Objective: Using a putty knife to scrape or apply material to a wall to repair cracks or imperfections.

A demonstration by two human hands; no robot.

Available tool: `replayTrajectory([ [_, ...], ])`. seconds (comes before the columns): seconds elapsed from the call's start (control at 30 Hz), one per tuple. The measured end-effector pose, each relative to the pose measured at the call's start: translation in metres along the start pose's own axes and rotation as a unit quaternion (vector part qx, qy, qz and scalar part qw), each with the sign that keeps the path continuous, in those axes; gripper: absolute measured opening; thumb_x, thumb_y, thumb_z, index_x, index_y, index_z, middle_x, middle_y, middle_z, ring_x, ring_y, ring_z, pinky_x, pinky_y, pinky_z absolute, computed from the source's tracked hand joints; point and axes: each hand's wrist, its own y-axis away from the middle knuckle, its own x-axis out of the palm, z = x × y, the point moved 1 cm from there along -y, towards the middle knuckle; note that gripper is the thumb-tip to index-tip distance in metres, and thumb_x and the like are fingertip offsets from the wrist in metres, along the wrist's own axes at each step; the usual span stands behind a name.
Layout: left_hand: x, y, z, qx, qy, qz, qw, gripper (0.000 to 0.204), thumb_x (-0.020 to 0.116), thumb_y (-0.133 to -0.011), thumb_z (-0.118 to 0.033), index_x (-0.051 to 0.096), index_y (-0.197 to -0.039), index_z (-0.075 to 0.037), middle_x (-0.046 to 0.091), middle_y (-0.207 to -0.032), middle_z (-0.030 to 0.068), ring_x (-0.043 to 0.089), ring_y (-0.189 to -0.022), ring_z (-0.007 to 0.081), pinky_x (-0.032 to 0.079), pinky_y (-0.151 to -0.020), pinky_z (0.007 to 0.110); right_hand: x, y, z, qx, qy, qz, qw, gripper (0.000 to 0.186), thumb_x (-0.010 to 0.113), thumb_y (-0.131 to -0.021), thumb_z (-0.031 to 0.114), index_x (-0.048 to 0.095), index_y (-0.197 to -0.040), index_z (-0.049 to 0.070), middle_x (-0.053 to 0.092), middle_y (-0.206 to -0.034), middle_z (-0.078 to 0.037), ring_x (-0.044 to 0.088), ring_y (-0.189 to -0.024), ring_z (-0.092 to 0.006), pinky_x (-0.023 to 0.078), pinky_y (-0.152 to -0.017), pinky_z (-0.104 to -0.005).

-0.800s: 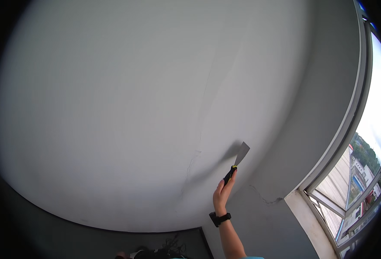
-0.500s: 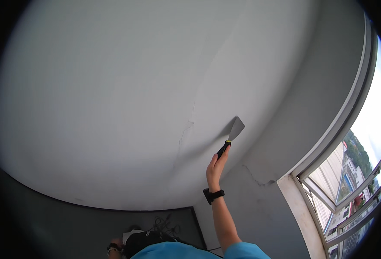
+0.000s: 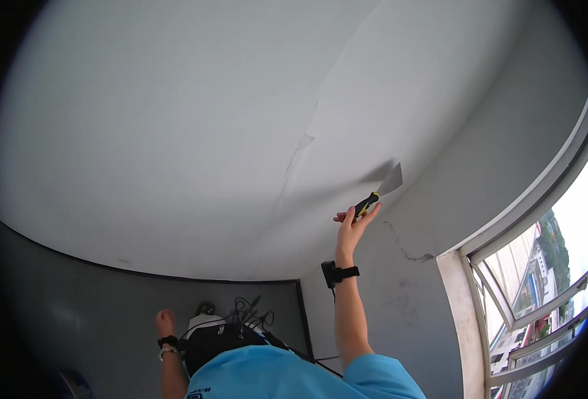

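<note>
My right hand (image 3: 354, 229) is raised in front of a pale wall and holds a putty knife (image 3: 367, 204) by its black and yellow handle. The handle rests between thumb and fingers, and some fingers stick out to the left. Its flat metal blade (image 3: 392, 179) points up and right, close to the wall; whether the edge touches, I cannot tell. A thin, jagged crack (image 3: 288, 171) with a lifted flake runs down the wall left of the knife. Low on the left, my left hand (image 3: 165, 322) hangs beside my body with its fingers curled and nothing visible in them.
A corner meets a side wall (image 3: 374, 286) on the right, marked by a dark crack (image 3: 410, 256). Beyond it is a window frame (image 3: 453, 292) with an opened pane. Black cables (image 3: 250, 312) hang at my waist above the dark grey floor (image 3: 127, 286).
The putty knife has moved right and slightly up, and my right-hand grip shows more of the handle. My view has shifted, bringing my left hand higher into sight.
</note>
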Motion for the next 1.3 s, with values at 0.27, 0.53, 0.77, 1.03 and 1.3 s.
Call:
replayTrajectory([
  [0.27, 0.042, 0.01, -0.094, -0.115, 0.374, 0.026, 0.92, 0.029, 0.049, -0.094, -0.023, 0.057, -0.112, -0.002, 0.064, -0.098, 0.0124, 0.062, -0.088, 0.0262, 0.051, -0.074, 0.043, 0.011, 0.081, -0.066, 0.147, -0.082, 0.037, 0.985, 0.077, 0.048, -0.097, 0.015, -0.009, -0.148, 0.011, 0.043, -0.114, -0.014, 0.063, -0.077, -0.0211, 0.056, -0.068, -0.0344],
  [0.53, 0.006, 0.008, 0.027, -0.229, 0.064, 0.012, 0.971, 0.027, 0.046, -0.091, -0.016, 0.068, -0.086, -0.001, 0.067, -0.084, 0.0147, 0.064, -0.077, 0.0266, 0.052, -0.066, 0.041, 0.016, 0.053, -0.062, 0.15, -0.042, 0.068, 0.985, 0.079, 0.049, -0.096, 0.016, -0.011, -0.147, 0.006, 0.044, -0.119, -0.016, 0.063, -0.075, -0.0208, 0.055, -0.068, -0.0337],
  [0.77, 0.016, 0.037, 0.026, -0.308, 0.116, 0.035, 0.944, 0.029, 0.041, -0.092, -0.011, 0.063, -0.105, 0.002, 0.067, -0.096, 0.0173, 0.067, -0.084, 0.0276, 0.054, -0.072, 0.037, 0.014, 0.099, -0.065, 0.042, 0.036, 0.108, 0.993, 0.069, 0.05, -0.094, 0.005, 0.008, -0.148, 0.007, 0.044, -0.112, -0.011, 0.057, -0.077, -0.0157, 0.054, -0.067, -0.029],
  [1.03, 0.017, 0.117, 0.052, -0.355, 0.082, 0.011, 0.931, 0.026, 0.041, -0.094, -0.019, 0.06, -0.099, -0.002, 0.066, -0.09, 0.013, 0.066, -0.078, 0.0237, 0.053, -0.066, 0.036, -0.003, 0.16, -0.046, -0.067, 0.171, 0.291, 0.939, 0.047, 0.055, -0.089, -0.001, 0.04, -0.134, 0.002, 0.046, -0.1, -0.011, 0.055, -0.073, -0.0165, 0.048, -0.066, -0.0289],
  [1.3, 0.015, 0.15, 0.102, -0.395, 0.172, 0.009, 0.902, 0.031, 0.041, -0.095, -0.024, 0.058, -0.11, -0.004, 0.066, -0.099, 0.0088, 0.067, -0.086, 0.0206, 0.047, -0.063, 0.034, 0.027, 0.142, -0.051, -0.015, 0.118, 0.304, 0.945, 0.045, 0.051, -0.093, 0.002, 0.037, -0.135, 0.001, 0.05, -0.099, -0.007, 0.056, -0.074, -0.0118, 0.052, -0.066, -0.0259],
])
